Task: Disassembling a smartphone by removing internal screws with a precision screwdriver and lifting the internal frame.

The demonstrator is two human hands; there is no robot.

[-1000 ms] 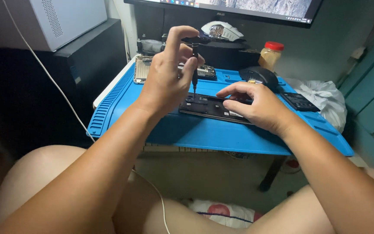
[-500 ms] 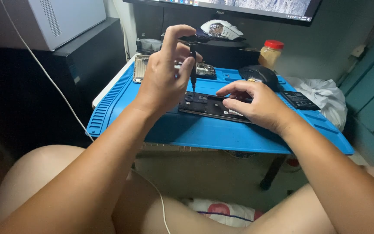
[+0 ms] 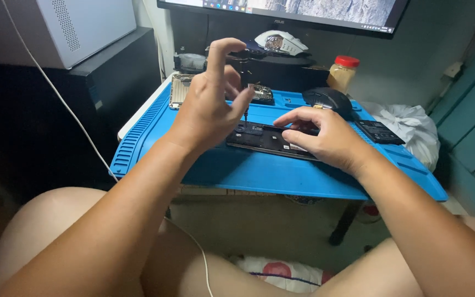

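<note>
An opened black phone (image 3: pixel 265 140) lies flat on a blue work mat (image 3: pixel 259 173). My left hand (image 3: pixel 213 104) is raised above its left end and pinches a thin black screwdriver (image 3: pixel 246 107) that points straight down at the phone. The index finger rests on the tool's top. My right hand (image 3: pixel 320 137) lies on the phone's right half, fingers spread and pressing it down against the mat.
On the mat lie a phone back cover (image 3: pixel 181 91), a small circuit part (image 3: pixel 260 93), a black mouse (image 3: pixel 327 100) and a dark flat battery (image 3: pixel 379 132). Behind stand a red-lidded jar (image 3: pixel 343 72), a monitor (image 3: pixel 303 11) and a white box (image 3: pixel 83 25). A white cable (image 3: pixel 72 118) hangs at left.
My left hand has turned slightly on the screwdriver, its fingers shifting around the handle. My right hand and the phone have stayed in place.
</note>
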